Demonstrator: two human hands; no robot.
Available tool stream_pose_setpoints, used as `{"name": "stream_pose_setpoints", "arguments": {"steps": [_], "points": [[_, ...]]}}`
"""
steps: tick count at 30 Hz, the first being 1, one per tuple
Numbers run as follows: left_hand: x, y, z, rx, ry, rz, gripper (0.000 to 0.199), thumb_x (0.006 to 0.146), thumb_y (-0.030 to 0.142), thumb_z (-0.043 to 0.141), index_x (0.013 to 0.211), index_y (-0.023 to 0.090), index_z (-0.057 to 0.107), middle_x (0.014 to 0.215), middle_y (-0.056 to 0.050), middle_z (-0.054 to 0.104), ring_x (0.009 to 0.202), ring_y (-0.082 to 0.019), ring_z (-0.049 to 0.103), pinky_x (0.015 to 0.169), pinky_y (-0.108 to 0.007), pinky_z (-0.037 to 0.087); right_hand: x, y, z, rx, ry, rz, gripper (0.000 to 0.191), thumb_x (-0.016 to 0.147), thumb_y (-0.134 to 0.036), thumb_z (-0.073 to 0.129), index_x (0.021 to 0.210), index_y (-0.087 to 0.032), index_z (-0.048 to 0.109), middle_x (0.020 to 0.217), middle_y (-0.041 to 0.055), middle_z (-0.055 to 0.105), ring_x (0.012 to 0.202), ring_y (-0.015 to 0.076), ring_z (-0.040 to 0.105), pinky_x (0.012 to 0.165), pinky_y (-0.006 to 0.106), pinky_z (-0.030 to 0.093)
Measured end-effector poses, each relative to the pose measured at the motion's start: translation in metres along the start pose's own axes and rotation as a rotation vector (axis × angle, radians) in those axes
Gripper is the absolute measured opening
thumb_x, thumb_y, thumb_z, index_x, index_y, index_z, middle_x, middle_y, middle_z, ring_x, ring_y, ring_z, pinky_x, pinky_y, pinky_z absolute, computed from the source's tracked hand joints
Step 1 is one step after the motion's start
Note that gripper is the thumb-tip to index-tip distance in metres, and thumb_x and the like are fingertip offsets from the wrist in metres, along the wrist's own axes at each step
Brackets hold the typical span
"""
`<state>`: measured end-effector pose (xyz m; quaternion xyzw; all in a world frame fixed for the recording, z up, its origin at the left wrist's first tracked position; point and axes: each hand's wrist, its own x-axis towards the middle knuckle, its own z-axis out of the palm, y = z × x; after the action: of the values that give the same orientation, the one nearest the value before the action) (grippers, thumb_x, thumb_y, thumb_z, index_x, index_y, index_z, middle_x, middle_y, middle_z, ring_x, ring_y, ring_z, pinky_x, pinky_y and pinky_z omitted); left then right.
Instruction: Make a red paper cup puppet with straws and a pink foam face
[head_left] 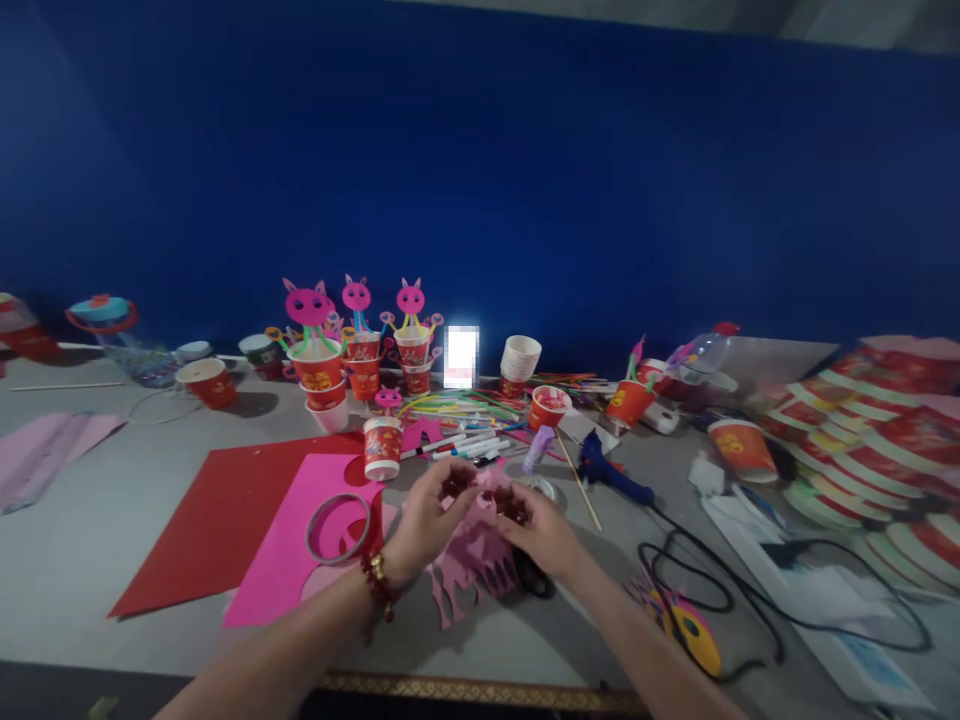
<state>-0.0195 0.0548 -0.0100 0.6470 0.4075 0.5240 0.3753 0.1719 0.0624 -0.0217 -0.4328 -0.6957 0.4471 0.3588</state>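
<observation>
My left hand (435, 515) and my right hand (536, 525) meet over the front middle of the table, fingers closed on a small pink cutout piece (491, 478). Its exact shape is partly hidden by my fingers. Just beneath them lies a pink sheet with its edge cut into wavy strips (469, 565). To the left are a roll of tape (337, 528), a bright pink sheet (274, 560) and a red sheet (180, 540). A red paper cup (382, 450) stands upside down beyond my left hand. Several markers (469, 445) lie just past my fingers.
Cups with pink animal faces (307, 305) stand at the back. A blue glue gun (611, 470) lies to the right, its black cord (720, 560) looping across the table. Tall stacks of paper cups (862, 430) lean at far right. A wooden stick (577, 480) lies near the glue gun.
</observation>
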Motion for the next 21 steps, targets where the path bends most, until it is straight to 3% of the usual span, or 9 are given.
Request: {"name": "stream_pose_setpoints", "arguments": {"steps": [5,7,9,11,14,21], "points": [[-0.004,-0.001,0.001,0.040,0.048,0.083,0.015,0.092,0.028,0.060,0.105,0.021,0.061,0.108,-0.009,0.064,0.097,-0.020,0.062,0.084,-0.032,0.053,0.008,0.000,0.009,0.166,0.063,0.017,0.035,0.084,-0.054,0.067,0.088,-0.020,0.063,0.070,-0.0018,0.062,0.062,0.0147,0.058,0.060,0.025,0.049],[-0.003,-0.005,0.000,0.008,0.091,0.025,0.028,0.089,0.032,0.066,0.113,0.022,0.058,0.115,-0.010,0.060,0.103,-0.021,0.060,0.083,-0.032,0.052,0.008,-0.004,0.007,0.143,0.081,0.008,0.034,0.085,-0.053,0.066,0.080,-0.020,0.059,0.066,-0.0035,0.057,0.059,0.0132,0.054,0.058,0.024,0.046],[-0.003,-0.011,0.001,-0.092,0.050,-0.116,0.033,0.086,0.040,0.069,0.110,0.021,0.057,0.103,-0.006,0.061,0.089,-0.018,0.060,0.071,-0.027,0.051,0.007,-0.007,0.005,0.072,0.104,-0.010,0.033,0.086,-0.051,0.065,0.077,-0.020,0.058,0.064,-0.0037,0.055,0.059,0.0127,0.052,0.057,0.023,0.043],[-0.002,-0.018,0.002,-0.181,-0.035,-0.236,0.031,0.086,0.048,0.066,0.091,0.019,0.058,0.077,0.001,0.056,0.065,-0.012,0.052,0.056,-0.022,0.042,0.006,-0.010,0.005,0.006,0.118,-0.031,0.032,0.088,-0.049,0.064,0.076,-0.019,0.059,0.066,-0.0027,0.056,0.061,0.0132,0.052,0.059,0.023,0.043],[-0.002,-0.023,0.004,-0.213,-0.088,-0.281,0.040,0.085,0.054,0.064,0.072,0.018,0.052,0.061,0.007,0.041,0.053,-0.008,0.038,0.048,-0.020,0.031,0.005,-0.010,0.006,0.011,0.124,-0.046,0.025,0.088,-0.044,0.063,0.083,-0.020,0.063,0.075,-0.0002,0.062,0.068,0.0148,0.058,0.064,0.024,0.047],[-0.004,-0.021,0.003,-0.255,-0.100,-0.359,0.043,0.082,0.058,0.067,0.072,0.019,0.051,0.059,0.007,0.042,0.052,-0.008,0.036,0.049,-0.020,0.030,0.002,-0.008,0.006,0.086,0.156,-0.029,0.027,0.088,-0.038,0.064,0.109,-0.021,0.060,0.081,0.0008,0.067,0.077,0.0170,0.065,0.069,0.024,0.052]]}}
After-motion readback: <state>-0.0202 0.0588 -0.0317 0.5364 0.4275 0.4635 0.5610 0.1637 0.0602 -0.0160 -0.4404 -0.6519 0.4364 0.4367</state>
